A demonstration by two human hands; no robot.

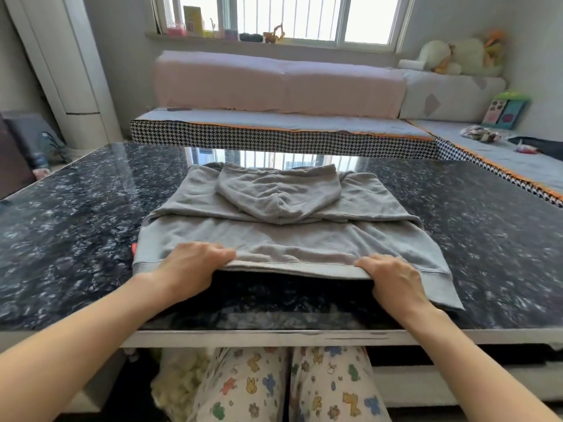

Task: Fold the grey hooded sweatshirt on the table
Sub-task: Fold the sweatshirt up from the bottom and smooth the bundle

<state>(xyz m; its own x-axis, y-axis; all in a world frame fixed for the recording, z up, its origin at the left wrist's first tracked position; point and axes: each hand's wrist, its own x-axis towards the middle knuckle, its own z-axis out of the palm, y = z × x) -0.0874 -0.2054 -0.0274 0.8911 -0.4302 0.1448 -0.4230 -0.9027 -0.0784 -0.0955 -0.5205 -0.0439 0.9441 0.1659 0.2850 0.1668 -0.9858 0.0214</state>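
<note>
The grey hooded sweatshirt (286,226) lies in the middle of the dark speckled table (79,214), its hood (278,191) laid flat on top at the far side and its sides folded inward. My left hand (190,269) grips the near hem on the left. My right hand (393,280) grips the same hem on the right. Both hands hold this near edge lifted off the table, so a dark gap shows beneath it. A ribbed cuff (438,287) hangs at the near right corner.
The table's near edge (274,335) runs just in front of my legs. Beyond the table stands a low bench with a houndstooth border (274,138) and pink cushions (274,83). Small items line the windowsill (231,35); plush toys (457,56) sit at the far right.
</note>
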